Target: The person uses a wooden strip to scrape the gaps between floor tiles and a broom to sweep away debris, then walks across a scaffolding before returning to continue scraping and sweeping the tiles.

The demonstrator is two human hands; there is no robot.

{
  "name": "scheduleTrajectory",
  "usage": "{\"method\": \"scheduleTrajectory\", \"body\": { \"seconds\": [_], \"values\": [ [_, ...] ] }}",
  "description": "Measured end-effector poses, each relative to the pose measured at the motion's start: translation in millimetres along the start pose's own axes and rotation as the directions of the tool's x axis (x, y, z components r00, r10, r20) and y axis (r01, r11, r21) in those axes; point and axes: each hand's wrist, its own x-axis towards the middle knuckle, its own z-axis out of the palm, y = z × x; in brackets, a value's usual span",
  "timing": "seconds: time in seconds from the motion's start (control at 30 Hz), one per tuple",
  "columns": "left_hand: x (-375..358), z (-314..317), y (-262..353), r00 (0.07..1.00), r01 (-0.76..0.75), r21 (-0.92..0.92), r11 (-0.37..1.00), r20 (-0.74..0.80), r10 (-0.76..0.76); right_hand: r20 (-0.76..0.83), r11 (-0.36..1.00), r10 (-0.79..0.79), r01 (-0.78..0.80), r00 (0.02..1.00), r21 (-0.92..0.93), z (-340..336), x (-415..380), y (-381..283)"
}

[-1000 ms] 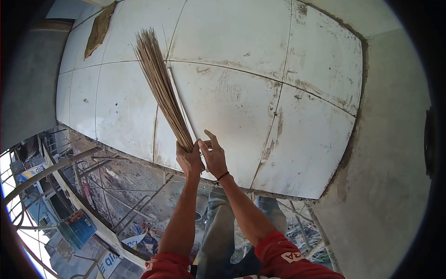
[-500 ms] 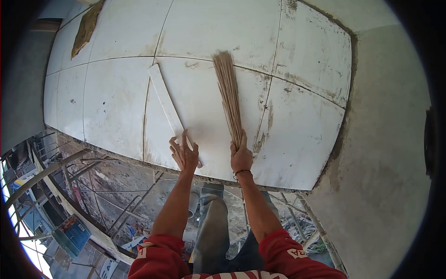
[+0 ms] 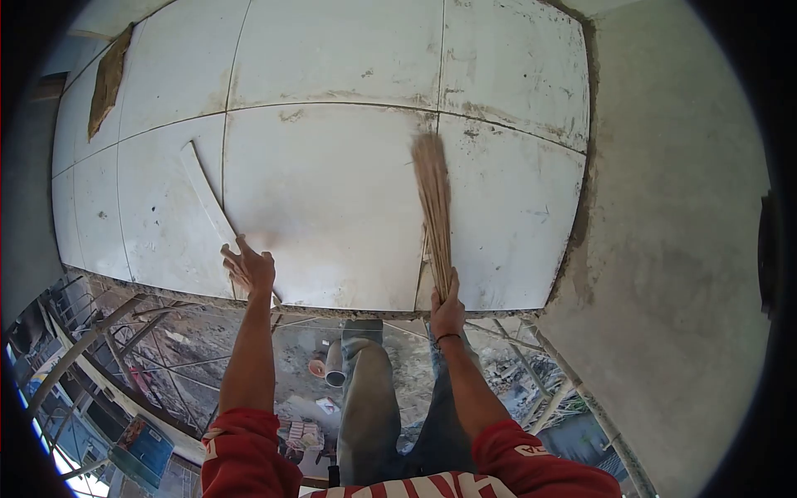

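Note:
My right hand [image 3: 448,314] is wrapped round the lower end of a stick broom [image 3: 433,199]. The bundle's bristle tips point away from me and lie over the white tiles [image 3: 332,191], near a joint. At the left, my left hand [image 3: 251,267] has its fingers bent over a long, thin white strip [image 3: 209,195], with the thumb toward the right. The strip lies slantwise on the tiles, and its near end shows just past my wrist. How firmly the fingers close round it is partly hidden.
A brown, rough-edged piece [image 3: 110,83] lies on the tiles at the far left. The tiled surface ends at a rough near edge, with scaffold poles [image 3: 91,332] and a pipe [image 3: 334,365] far below. A grey plastered wall [image 3: 672,249] stands at the right.
My left hand and the white strip have moved left across the tiles, over the joint. The broom has drawn nearer to me. The camera view has shifted too.

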Motion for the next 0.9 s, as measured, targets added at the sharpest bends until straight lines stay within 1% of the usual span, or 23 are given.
{"method": "scheduleTrajectory", "body": {
  "seconds": [0.03,0.07,0.1,0.13,0.17,0.2,0.23,0.27,0.3,0.33,0.37,0.4,0.5,0.53,0.6,0.63,0.7,0.73,0.77,0.8,0.83,0.87,0.9],
  "values": [
    [3,-6,9,0.982,-0.183,-0.020,0.983,-0.060,0.181,-0.073,0.995,0.081,-0.077,0.994,0.055,-14,-2,22],
    [6,-12,19,0.925,-0.364,-0.030,0.931,-0.123,0.358,-0.144,0.981,0.168,-0.151,0.975,0.118,-23,-4,33],
    [6,-18,36,0.890,-0.455,-0.112,0.883,-0.071,0.450,-0.153,0.981,0.170,-0.153,0.973,0.120,-26,-3,30],
    [3,-20,55,0.867,-0.494,-0.131,0.859,-0.010,0.498,-0.258,0.980,0.090,-0.040,0.962,0.193,-28,-4,27],
    [-3,-27,81,0.893,-0.414,-0.124,0.902,0.136,0.429,-0.361,0.965,0.020,0.077,0.932,0.251,-29,-6,22],
    [-1,-22,97,0.888,-0.376,-0.169,0.911,0.214,0.406,-0.359,0.965,0.024,0.072,0.933,0.252,-28,-11,7],
    [-4,-19,115,0.897,-0.330,-0.161,0.930,0.255,0.362,-0.285,0.958,-0.055,0.131,0.957,0.254,-23,-17,-23],
    [-8,-17,131,0.901,-0.285,-0.151,0.947,0.295,0.318,-0.210,0.946,-0.135,0.189,0.968,0.262,-15,-18,-46],
    [-11,-16,143,0.898,-0.289,-0.147,0.946,0.300,0.321,-0.090,0.962,-0.202,0.215,0.975,0.168,-3,-15,-56],
    [-15,-16,153,0.910,-0.226,-0.157,0.961,0.317,0.266,0.037,0.966,-0.250,0.247,0.967,0.076,4,-12,-63],
    [-16,-15,161,0.920,-0.161,-0.173,0.972,0.330,0.211,0.263,0.988,-0.104,0.130,0.959,-0.083,-2,-2,-76],
    [-18,-13,162,0.917,-0.167,-0.171,0.971,0.335,0.217,0.261,0.989,-0.096,0.122,0.961,-0.084,0,9,-66],
    [-14,-14,161,0.919,-0.161,-0.144,0.976,0.338,0.202,-0.054,1.000,0.005,-0.006,0.999,-0.014,-14,46,-32],
    [-16,-18,163,0.919,-0.155,-0.125,0.980,0.345,0.190,-0.152,0.998,0.051,-0.046,0.987,0.036,-29,56,-19],
    [-18,-19,165,0.917,-0.152,-0.113,0.982,0.354,0.182,-0.276,0.995,0.091,-0.073,0.957,0.072,-45,59,8],
    [-18,-18,163,0.919,-0.168,-0.107,0.980,0.343,0.195,-0.205,0.990,0.123,-0.105,0.971,0.093,-46,46,17],
    [-20,-17,163,0.923,-0.178,-0.109,0.978,0.326,0.205,-0.032,0.995,0.040,-0.037,0.999,0.091,-34,2,19],
    [-21,-17,161,0.923,-0.187,-0.112,0.976,0.321,0.213,0.018,0.993,-0.113,0.113,0.993,0.035,-22,-23,22],
    [-19,-18,160,0.923,-0.198,-0.111,0.974,0.312,0.224,0.098,0.990,-0.140,0.140,0.985,0.003,-11,-43,13],
    [-19,-20,161,0.928,-0.198,-0.108,0.974,0.300,0.222,0.075,0.974,-0.228,0.226,0.971,0.025,2,-54,3],
    [-20,-21,162,0.925,-0.192,-0.108,0.975,0.312,0.217,0.095,0.969,-0.237,0.227,0.967,0.101,7,-60,-13],
    [-19,-20,162,0.921,-0.188,-0.106,0.976,0.327,0.213,0.094,0.967,-0.240,0.229,0.966,0.113,15,-57,-34],
    [-18,-18,161,0.925,-0.197,-0.100,0.975,0.312,0.218,0.084,0.948,-0.294,0.280,0.952,0.150,22,-47,-58]
  ]
}}
